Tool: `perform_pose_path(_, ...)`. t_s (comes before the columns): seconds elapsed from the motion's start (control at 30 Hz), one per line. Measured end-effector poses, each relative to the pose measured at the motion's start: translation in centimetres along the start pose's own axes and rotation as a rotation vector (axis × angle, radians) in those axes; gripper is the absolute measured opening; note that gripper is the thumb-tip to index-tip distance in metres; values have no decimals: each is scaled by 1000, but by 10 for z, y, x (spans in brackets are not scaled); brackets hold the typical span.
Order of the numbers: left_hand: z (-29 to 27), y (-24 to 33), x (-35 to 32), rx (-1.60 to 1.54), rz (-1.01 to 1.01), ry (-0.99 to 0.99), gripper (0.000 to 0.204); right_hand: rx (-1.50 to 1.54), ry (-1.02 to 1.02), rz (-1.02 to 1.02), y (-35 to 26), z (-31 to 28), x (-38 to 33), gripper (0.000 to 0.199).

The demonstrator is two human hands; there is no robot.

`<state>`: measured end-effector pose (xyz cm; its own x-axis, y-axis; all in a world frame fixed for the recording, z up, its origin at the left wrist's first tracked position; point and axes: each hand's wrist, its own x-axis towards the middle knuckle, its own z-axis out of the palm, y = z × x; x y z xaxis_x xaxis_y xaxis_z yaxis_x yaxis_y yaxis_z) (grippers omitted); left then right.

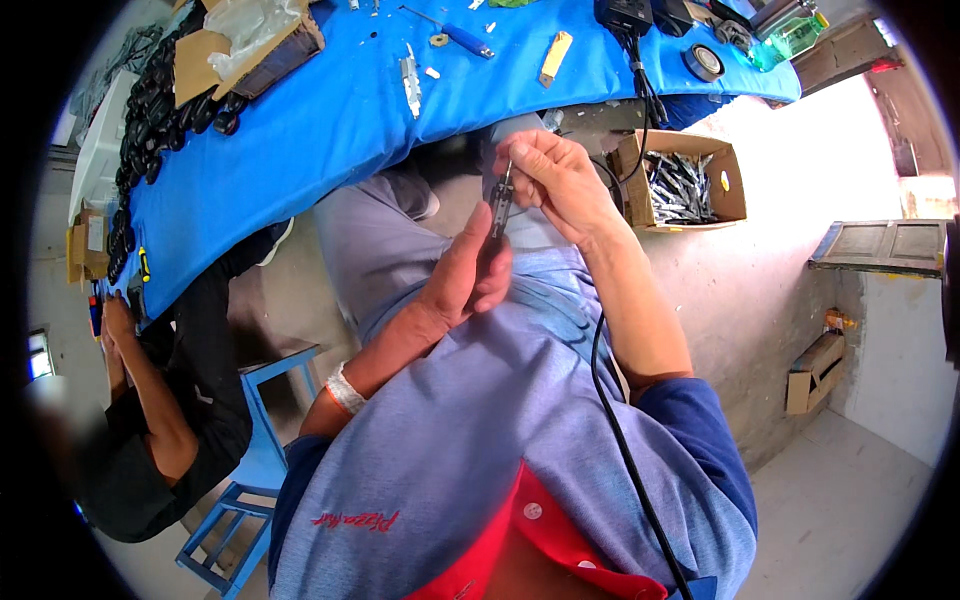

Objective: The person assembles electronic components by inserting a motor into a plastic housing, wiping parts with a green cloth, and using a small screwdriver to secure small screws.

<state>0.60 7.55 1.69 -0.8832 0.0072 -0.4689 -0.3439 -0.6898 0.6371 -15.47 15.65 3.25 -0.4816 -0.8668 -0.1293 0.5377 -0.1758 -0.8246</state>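
Observation:
A small dark metal part (501, 205), long and narrow, stands upright between my two hands above my lap. My left hand (470, 275) grips its lower end from below with the fingers curled round it. My right hand (558, 175) pinches its top end from above with thumb and fingertips. Both hands are held close in front of my grey-blue shirt, just below the edge of the blue-covered table (330, 120). A white band sits on my left wrist.
On the blue table lie a metal strip (411, 82), a blue-handled tool (466, 40), a yellow piece (555, 57), black rings (150, 110) and an open cardboard box (250, 50). A carton of metal parts (680, 180) sits on the floor. Another person in black (170, 400) sits at left by a blue stool (262, 450). A black cable (625, 450) runs down my chest.

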Motion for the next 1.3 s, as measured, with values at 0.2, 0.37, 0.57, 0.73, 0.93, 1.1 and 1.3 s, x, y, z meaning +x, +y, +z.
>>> perform_pose_path(0.2, -1, -2, 1, -8, -21, -10, 67, -71, 32, -36, 6, -4, -2, 24)
perform_pose_path(0.37, -1, -5, 1, 33, -16, -26, 68, -51, 16, -26, 9, -9, -6, 19)
perform_pose_path(0.57, 1, -4, -2, 68, -23, -42, 68, -43, -8, -30, 11, -8, -7, 20)
perform_pose_path(0.73, 0, -4, -4, 63, -29, -83, 69, -56, -7, 6, 9, -6, -8, 22)
perform_pose_path(0.93, -3, -3, -4, 78, -34, -112, 68, -29, 4, -18, 8, -1, -14, 23)
perform_pose_path(1.1, -2, 0, -6, 80, -33, -106, 68, -10, -4, -13, 9, -2, -12, 22)
perform_pose_path(1.3, -2, -1, -6, 84, -39, -95, 66, -40, 21, -17, 10, 0, -13, 22)
